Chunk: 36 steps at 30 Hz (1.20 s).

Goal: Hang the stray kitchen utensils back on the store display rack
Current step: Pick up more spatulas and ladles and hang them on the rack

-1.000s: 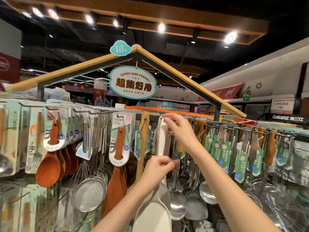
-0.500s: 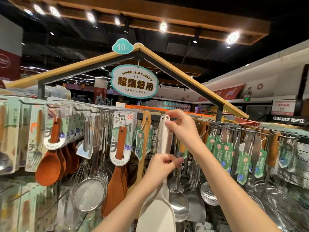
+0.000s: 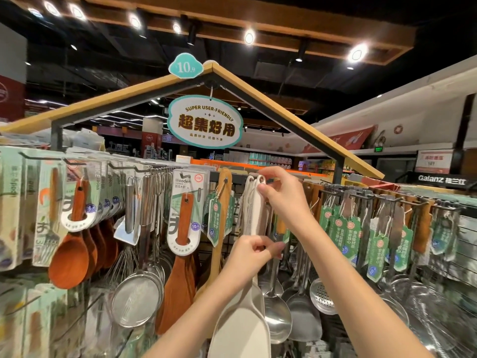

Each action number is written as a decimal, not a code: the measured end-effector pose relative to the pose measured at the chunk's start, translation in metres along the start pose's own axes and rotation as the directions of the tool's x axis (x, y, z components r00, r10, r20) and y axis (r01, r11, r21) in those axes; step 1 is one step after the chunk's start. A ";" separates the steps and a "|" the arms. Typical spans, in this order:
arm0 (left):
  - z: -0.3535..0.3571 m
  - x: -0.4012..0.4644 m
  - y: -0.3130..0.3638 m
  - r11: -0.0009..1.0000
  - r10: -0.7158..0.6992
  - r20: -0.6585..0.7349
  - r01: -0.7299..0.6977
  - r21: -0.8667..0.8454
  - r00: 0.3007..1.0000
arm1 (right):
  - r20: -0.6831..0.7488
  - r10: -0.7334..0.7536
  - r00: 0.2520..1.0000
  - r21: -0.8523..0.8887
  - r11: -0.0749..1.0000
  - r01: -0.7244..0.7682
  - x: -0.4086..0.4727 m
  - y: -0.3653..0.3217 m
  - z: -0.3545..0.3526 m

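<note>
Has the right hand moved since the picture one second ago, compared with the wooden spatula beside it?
Yes. The right hand, pinching the white scoop's handle top, sat level with the wooden spatula's top; now it sits slightly lower and farther right.

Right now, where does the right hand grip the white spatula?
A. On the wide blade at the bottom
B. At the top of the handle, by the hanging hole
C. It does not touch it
B: the right hand pinches the white spatula at its top by the hanging hole, while the left hand holds it lower on the handle.
</note>
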<state>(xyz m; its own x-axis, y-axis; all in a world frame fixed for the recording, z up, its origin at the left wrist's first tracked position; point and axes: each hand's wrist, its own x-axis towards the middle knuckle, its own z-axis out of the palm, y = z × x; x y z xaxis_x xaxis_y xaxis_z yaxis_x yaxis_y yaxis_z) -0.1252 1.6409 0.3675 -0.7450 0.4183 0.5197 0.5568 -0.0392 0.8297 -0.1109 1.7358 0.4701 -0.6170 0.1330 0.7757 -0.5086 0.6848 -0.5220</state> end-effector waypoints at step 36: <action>0.006 -0.036 -0.094 0.970 -0.155 -0.033 0.159 0.186 0.987 | -0.028 0.064 0.998 -0.167 0.984 -0.068 -0.052 0.057 0.054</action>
<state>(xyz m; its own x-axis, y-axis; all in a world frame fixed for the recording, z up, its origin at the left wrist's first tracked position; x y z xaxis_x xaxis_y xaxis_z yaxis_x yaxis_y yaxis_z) -0.1482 1.6347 0.2695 -0.8342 0.3887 0.3912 0.4900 0.1968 0.8492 -0.1402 1.7295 0.3805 -0.6315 0.1963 0.7501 -0.3578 0.7845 -0.5066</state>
